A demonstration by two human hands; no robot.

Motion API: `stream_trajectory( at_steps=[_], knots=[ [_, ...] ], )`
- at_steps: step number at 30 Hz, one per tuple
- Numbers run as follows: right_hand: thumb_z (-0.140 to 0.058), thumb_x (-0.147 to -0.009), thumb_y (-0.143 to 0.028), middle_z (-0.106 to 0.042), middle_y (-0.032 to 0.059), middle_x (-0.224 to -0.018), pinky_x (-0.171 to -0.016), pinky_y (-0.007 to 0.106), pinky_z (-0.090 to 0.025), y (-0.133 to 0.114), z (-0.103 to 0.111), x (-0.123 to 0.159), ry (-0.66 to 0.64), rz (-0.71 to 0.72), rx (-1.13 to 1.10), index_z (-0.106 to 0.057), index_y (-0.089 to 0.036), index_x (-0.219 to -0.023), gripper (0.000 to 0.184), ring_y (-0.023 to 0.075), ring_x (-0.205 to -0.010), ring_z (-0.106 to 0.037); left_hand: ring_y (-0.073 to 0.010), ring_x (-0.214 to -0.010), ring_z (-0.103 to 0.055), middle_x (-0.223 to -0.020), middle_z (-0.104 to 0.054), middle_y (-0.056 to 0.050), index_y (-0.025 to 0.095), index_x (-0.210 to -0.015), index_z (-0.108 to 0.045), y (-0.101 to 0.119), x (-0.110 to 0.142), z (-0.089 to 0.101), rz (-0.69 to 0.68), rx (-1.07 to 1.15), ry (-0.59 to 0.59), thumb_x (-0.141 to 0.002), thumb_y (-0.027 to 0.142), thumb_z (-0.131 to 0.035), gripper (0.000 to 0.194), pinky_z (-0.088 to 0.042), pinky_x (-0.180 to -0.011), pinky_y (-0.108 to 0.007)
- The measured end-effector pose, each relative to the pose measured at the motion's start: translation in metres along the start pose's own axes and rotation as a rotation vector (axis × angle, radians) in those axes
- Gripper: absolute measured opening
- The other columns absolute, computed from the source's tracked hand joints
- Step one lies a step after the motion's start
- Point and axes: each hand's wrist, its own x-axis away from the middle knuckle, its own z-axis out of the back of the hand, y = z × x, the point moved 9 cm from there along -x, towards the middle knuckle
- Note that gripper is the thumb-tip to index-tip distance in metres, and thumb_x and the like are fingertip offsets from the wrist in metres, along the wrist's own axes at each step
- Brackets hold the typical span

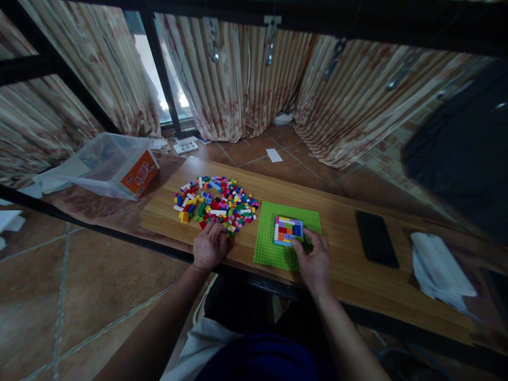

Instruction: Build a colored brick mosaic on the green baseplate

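My left hand rests at the near edge of a loose pile of small colourful toy bricks, its fingers curled down and together. Whatever lies between those fingertips, if anything, is hidden. On a green studded baseplate sits a flat, roughly square brick build in white, red, orange, blue and purple. The thumb and index finger of my right hand bend around the build's near right corner and touch it. The other right fingers hang curled over the baseplate.
A wooden board carries everything. Further right lie a black phone and a white packet. A clear plastic bin with an orange label stands far left. Curtains hang behind; a dark shape fills the upper right.
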Motion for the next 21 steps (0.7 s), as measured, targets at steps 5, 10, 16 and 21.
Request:
stream_trajectory(
  at_steps=[5, 10, 16, 21],
  knots=[
    [-0.055, -0.083, -0.048, -0.057, 0.0128, -0.116, -0.1, 0.045, -0.039, 0.001, -0.002, 0.001, 0.004, -0.001, -0.025, -0.06, -0.017, -0.117, 0.046, 0.0247, -0.111, -0.051, -0.015, -0.072, -0.057, -0.079, -0.058, -0.003, 0.02, -0.08, -0.057, -0.002, 0.001, -0.002, 0.007, -0.006, -0.002, -0.085, 0.016, -0.042, 0.016, -0.043, -0.063, -0.024],
    [-0.055, -0.083, -0.049, -0.059, 0.0129, -0.117, -0.099, 0.046, -0.038, 0.001, -0.004, 0.001, -0.019, -0.003, -0.025, -0.059, -0.019, -0.119, 0.047, 0.0256, -0.113, -0.05, -0.0148, -0.07, -0.057, -0.077, -0.057, -0.003, 0.02, -0.078, -0.056, -0.003, 0.001, -0.002, 0.023, -0.017, -0.018, -0.085, 0.017, -0.042, 0.016, -0.042, -0.061, -0.024],
    [-0.045, -0.087, -0.051, -0.064, 0.0125, -0.113, -0.091, 0.041, -0.044, 0.032, 0.011, 0.005, 0.134, -0.173, -0.243, -0.061, -0.016, -0.114, 0.047, 0.0227, -0.103, -0.058, -0.0154, -0.069, -0.057, -0.079, -0.058, -0.003, 0.02, -0.079, -0.057, -0.001, 0.001, -0.002, 0.005, -0.055, -0.011, -0.085, 0.017, -0.041, 0.017, -0.041, -0.06, -0.025],
    [-0.049, -0.085, -0.051, -0.068, 0.0112, -0.103, -0.079, 0.036, -0.048, 0.043, 0.031, 0.011, 0.251, -0.287, -0.333, -0.065, -0.016, -0.105, 0.044, 0.0218, -0.092, -0.062, -0.0169, -0.075, -0.059, -0.081, -0.059, -0.004, 0.02, -0.079, -0.057, -0.001, 0.002, -0.003, 0.008, -0.073, -0.018, -0.085, 0.016, -0.042, 0.017, -0.043, -0.063, -0.026]
  ],
)
